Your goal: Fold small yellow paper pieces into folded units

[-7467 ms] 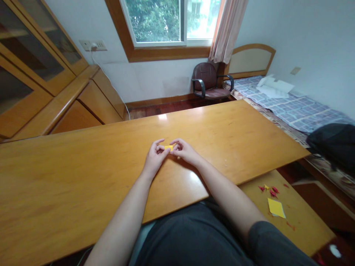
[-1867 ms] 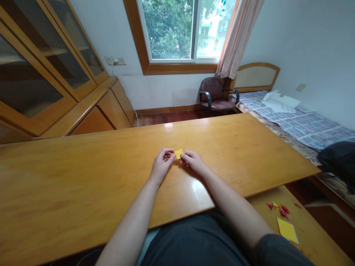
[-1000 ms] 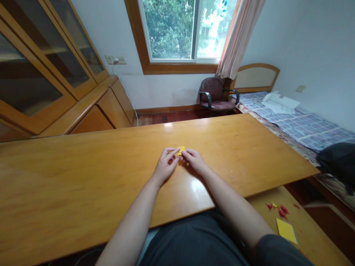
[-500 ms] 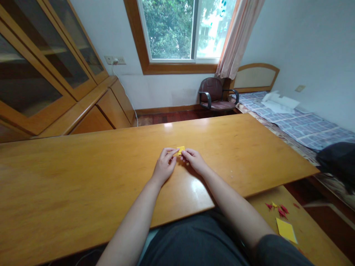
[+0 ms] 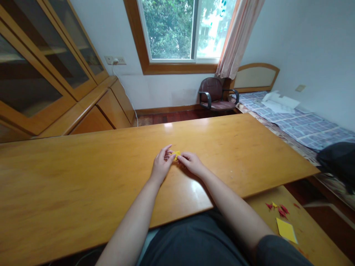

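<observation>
A small folded piece of yellow paper (image 5: 176, 153) is pinched between the fingertips of both my hands, just above the long wooden table (image 5: 83, 173). My left hand (image 5: 161, 165) grips its left side with thumb and fingers curled. My right hand (image 5: 190, 163) grips its right side, fingers bent over it. Most of the paper is hidden by my fingers.
On a lower wooden surface at the right lie a yellow paper sheet (image 5: 286, 230) and several small red and yellow folded pieces (image 5: 279, 210). Beyond the table stand a brown armchair (image 5: 215, 96), a bed (image 5: 299, 122) and wooden cabinets (image 5: 50, 81).
Both hands have drawn slightly closer together and a little to the left, and less of the yellow paper shows between the fingers than half a second ago.
</observation>
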Available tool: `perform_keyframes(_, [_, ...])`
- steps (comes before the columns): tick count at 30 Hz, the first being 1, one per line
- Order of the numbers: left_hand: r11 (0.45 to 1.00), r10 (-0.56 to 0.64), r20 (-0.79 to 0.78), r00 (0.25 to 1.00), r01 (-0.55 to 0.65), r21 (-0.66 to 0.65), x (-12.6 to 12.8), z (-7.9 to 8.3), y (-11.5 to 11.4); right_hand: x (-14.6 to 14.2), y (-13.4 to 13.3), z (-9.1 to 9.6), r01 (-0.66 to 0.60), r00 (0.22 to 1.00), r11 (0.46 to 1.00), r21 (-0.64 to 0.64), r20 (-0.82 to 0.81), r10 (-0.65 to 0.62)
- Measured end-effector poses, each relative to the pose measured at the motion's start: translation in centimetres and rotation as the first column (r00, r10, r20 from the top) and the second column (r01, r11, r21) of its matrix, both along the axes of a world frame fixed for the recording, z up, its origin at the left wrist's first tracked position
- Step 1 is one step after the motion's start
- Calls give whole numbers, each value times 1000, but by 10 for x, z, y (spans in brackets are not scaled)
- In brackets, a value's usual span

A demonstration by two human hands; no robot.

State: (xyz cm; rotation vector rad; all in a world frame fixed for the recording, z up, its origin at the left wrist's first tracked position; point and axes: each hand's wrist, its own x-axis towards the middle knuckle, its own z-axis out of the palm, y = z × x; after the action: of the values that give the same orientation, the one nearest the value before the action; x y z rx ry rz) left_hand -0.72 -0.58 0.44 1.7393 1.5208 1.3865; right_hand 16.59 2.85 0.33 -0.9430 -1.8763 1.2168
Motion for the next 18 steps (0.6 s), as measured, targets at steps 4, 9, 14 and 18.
perform_keyframes(4, [998,-60,-1,998,60,-17,-4,-1,3,-2,-1,0,51,997,986,157,53,-60])
perform_keyframes(9, [996,-79,-11,997,79,50,-4,3,3,1,0,0,164,985,979,124,-70,-156])
perform_keyframes(14, [996,-70,34,997,68,54,-2,4,2,2,-4,-2,192,965,981,-37,-177,-196])
perform_keyframes(18, [981,-97,276,956,139,-138,1,1,1,3,-7,0,230,966,970,81,-140,-218])
